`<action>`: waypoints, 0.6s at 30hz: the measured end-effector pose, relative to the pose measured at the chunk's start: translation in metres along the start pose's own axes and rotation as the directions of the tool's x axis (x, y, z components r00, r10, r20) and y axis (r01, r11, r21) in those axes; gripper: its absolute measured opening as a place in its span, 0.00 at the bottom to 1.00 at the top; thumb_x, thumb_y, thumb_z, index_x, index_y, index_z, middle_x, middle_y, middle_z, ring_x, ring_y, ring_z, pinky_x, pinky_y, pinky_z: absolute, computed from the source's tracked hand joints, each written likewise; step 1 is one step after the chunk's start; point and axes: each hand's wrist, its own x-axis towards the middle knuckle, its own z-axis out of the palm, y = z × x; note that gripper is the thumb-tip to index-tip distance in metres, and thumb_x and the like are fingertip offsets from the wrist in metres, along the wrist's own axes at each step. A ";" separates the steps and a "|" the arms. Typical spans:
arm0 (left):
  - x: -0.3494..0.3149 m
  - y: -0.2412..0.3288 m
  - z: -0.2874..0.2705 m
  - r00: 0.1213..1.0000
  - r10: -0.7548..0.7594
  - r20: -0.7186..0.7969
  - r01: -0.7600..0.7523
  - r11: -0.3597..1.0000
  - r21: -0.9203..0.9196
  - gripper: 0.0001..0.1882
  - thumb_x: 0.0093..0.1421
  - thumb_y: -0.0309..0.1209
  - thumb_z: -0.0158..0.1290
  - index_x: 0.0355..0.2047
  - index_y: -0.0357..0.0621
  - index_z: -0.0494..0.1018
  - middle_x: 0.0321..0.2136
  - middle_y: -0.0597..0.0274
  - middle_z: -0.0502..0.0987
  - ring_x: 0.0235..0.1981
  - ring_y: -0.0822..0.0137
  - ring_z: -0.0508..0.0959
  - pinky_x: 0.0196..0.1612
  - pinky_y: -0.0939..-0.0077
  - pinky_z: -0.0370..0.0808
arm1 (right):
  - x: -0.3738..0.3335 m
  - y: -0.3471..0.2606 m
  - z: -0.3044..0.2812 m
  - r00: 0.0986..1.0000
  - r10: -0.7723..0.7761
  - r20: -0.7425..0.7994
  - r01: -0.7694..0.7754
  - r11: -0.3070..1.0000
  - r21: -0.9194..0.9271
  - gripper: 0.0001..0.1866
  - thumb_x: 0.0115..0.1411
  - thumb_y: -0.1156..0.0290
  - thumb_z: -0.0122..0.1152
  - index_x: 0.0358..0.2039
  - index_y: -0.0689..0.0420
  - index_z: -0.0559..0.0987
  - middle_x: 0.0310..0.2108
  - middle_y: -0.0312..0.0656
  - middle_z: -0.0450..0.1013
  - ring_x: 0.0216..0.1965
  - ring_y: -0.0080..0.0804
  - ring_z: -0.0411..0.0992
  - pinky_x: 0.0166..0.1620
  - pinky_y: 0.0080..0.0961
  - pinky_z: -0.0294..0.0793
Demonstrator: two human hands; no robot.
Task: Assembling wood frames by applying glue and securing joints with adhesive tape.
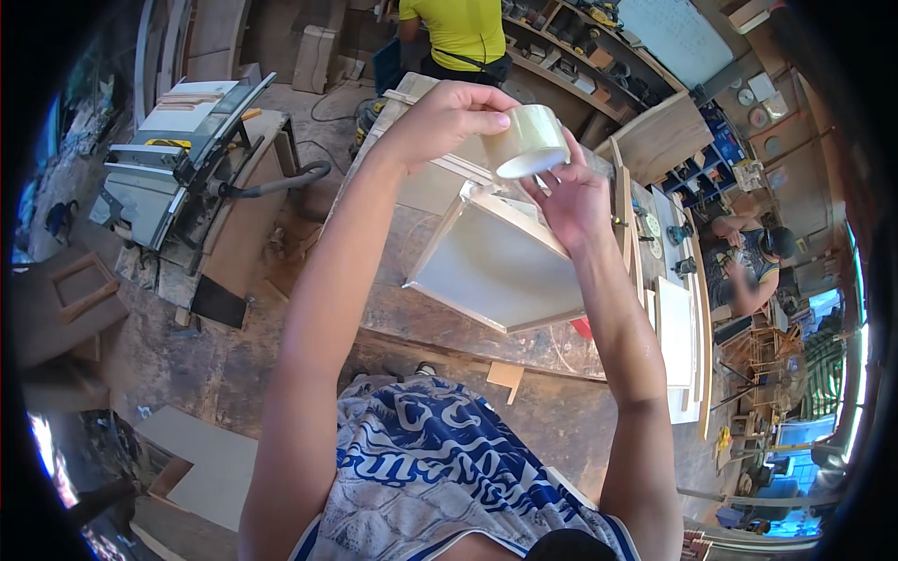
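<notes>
A wide roll of clear, yellowish packing tape is up in front of me, above the workbench. My left hand grips its left side, with the thumb and fingers pressed on the outer face. From below and the right, my right hand holds the roll, its fingers bent against the rim and partly hidden behind it. Beneath my hands, a shallow wooden box with a whitish panel inside, like a drawer, lies at a slant on the workbench. My right forearm covers its right end.
At the left stands a table saw with a grey hose. A person in a yellow shirt stands beyond the bench; another person sits at the right. White boards lean along the bench's right side. Cut panels lie at lower left.
</notes>
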 end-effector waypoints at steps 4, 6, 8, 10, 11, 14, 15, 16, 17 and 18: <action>0.013 -0.001 0.001 0.998 -0.054 0.042 0.056 0.998 -0.038 0.16 0.65 0.32 0.59 0.50 0.38 0.81 0.42 0.62 0.83 0.47 0.75 0.78 0.52 0.76 0.72 | 0.000 -0.003 -0.001 0.990 0.078 0.115 -0.087 0.993 0.078 0.39 0.52 0.77 0.56 0.68 0.52 0.66 0.61 0.44 0.68 0.60 0.37 0.68 0.61 0.43 0.69; 0.013 -0.007 0.006 0.992 0.045 -0.117 -0.047 0.999 -0.009 0.16 0.67 0.33 0.56 0.50 0.39 0.81 0.38 0.69 0.82 0.36 0.78 0.75 0.40 0.82 0.68 | 0.003 -0.002 -0.002 0.984 0.066 0.166 -0.073 0.997 0.034 0.31 0.58 0.75 0.58 0.64 0.52 0.69 0.58 0.42 0.71 0.59 0.37 0.70 0.59 0.42 0.75; 0.007 -0.015 0.008 0.959 0.085 -0.269 -0.064 0.994 0.083 0.17 0.68 0.38 0.55 0.49 0.38 0.81 0.36 0.69 0.82 0.34 0.78 0.74 0.37 0.82 0.67 | 0.006 -0.001 -0.004 0.986 0.027 0.162 -0.033 0.999 0.034 0.27 0.61 0.74 0.60 0.62 0.52 0.71 0.57 0.41 0.72 0.58 0.37 0.72 0.58 0.41 0.77; -0.001 -0.022 0.005 0.901 0.145 -0.410 -0.077 0.981 0.176 0.20 0.69 0.43 0.53 0.47 0.38 0.81 0.34 0.69 0.81 0.33 0.78 0.73 0.35 0.81 0.66 | 0.008 0.001 -0.005 0.991 -0.003 0.134 -0.001 1.000 0.024 0.23 0.63 0.73 0.61 0.60 0.52 0.72 0.56 0.40 0.73 0.56 0.37 0.73 0.57 0.39 0.79; -0.006 -0.025 0.000 0.923 -0.023 -0.384 0.081 0.987 0.136 0.23 0.70 0.48 0.50 0.44 0.39 0.81 0.32 0.69 0.80 0.31 0.78 0.73 0.33 0.81 0.66 | 0.008 0.001 -0.005 0.989 -0.002 0.145 0.001 1.000 0.008 0.25 0.63 0.73 0.63 0.61 0.53 0.70 0.58 0.42 0.72 0.58 0.38 0.72 0.59 0.39 0.79; -0.018 -0.033 -0.006 0.913 -0.345 -0.217 0.330 0.938 -0.106 0.29 0.71 0.56 0.45 0.36 0.42 0.79 0.29 0.69 0.78 0.29 0.77 0.71 0.31 0.80 0.66 | 0.007 0.003 -0.003 0.988 -0.021 0.153 0.031 0.998 -0.063 0.27 0.63 0.74 0.64 0.62 0.54 0.69 0.61 0.44 0.70 0.61 0.39 0.71 0.60 0.38 0.79; -0.021 -0.035 -0.007 0.882 -0.467 -0.062 0.434 0.857 -0.278 0.31 0.71 0.59 0.43 0.33 0.43 0.78 0.28 0.69 0.77 0.28 0.77 0.70 0.30 0.81 0.65 | 0.006 0.004 -0.001 0.982 -0.056 0.181 0.076 0.991 -0.107 0.27 0.63 0.75 0.64 0.61 0.54 0.69 0.62 0.43 0.70 0.61 0.38 0.71 0.60 0.36 0.79; -0.023 -0.037 -0.007 0.891 -0.450 -0.061 0.415 0.861 -0.294 0.31 0.71 0.59 0.43 0.33 0.43 0.78 0.28 0.69 0.77 0.28 0.77 0.70 0.30 0.81 0.65 | 0.005 0.005 0.000 0.985 -0.043 0.165 0.063 0.991 -0.119 0.27 0.63 0.75 0.64 0.61 0.54 0.69 0.62 0.43 0.70 0.61 0.38 0.71 0.60 0.36 0.79; -0.025 -0.039 -0.007 0.901 -0.433 -0.012 0.395 0.835 -0.383 0.28 0.71 0.57 0.45 0.31 0.46 0.77 0.27 0.70 0.75 0.27 0.77 0.68 0.29 0.82 0.64 | 0.004 0.005 0.002 0.984 -0.060 0.169 0.084 0.987 -0.136 0.26 0.63 0.77 0.64 0.61 0.55 0.69 0.62 0.43 0.70 0.61 0.38 0.71 0.61 0.37 0.78; -0.027 -0.039 -0.008 0.918 -0.393 0.052 0.370 0.801 -0.471 0.25 0.70 0.56 0.47 0.29 0.48 0.75 0.27 0.71 0.74 0.26 0.77 0.67 0.29 0.82 0.63 | 0.003 0.006 0.004 0.983 -0.074 0.169 0.100 0.983 -0.156 0.26 0.62 0.78 0.64 0.61 0.55 0.69 0.62 0.43 0.70 0.61 0.37 0.71 0.62 0.38 0.77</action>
